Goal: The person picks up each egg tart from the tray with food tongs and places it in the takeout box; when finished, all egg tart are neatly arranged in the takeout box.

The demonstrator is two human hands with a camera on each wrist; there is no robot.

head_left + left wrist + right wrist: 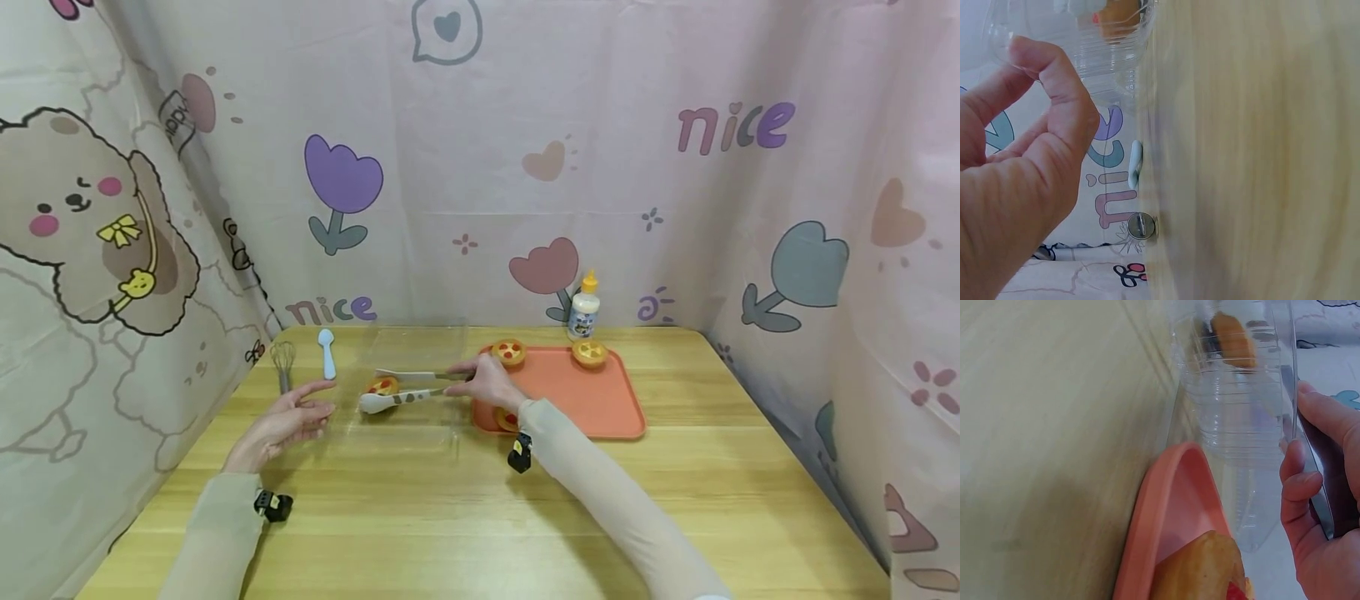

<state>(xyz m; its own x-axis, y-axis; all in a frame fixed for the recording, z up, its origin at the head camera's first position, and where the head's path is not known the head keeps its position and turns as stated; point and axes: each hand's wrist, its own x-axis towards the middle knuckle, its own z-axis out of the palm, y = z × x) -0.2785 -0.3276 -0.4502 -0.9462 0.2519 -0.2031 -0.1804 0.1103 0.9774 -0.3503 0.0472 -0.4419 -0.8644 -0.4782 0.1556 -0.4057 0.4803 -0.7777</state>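
Note:
My right hand grips a pair of tongs by the handle end, at the tray's left side. The tongs' tips reach left into a clear plastic container, on either side of a small toy pizza with red topping. Through the container wall in the right wrist view, the orange-brown crust of the pizza shows. My left hand holds nothing, its fingers loosely bent beside the container's left edge. In the left wrist view, its fingertip overlaps the container wall.
An orange tray on the right carries a pizza, a yellow-topped tart and another pizza partly behind my right arm. A squeeze bottle stands behind it. A whisk and light-blue spoon lie at the left back.

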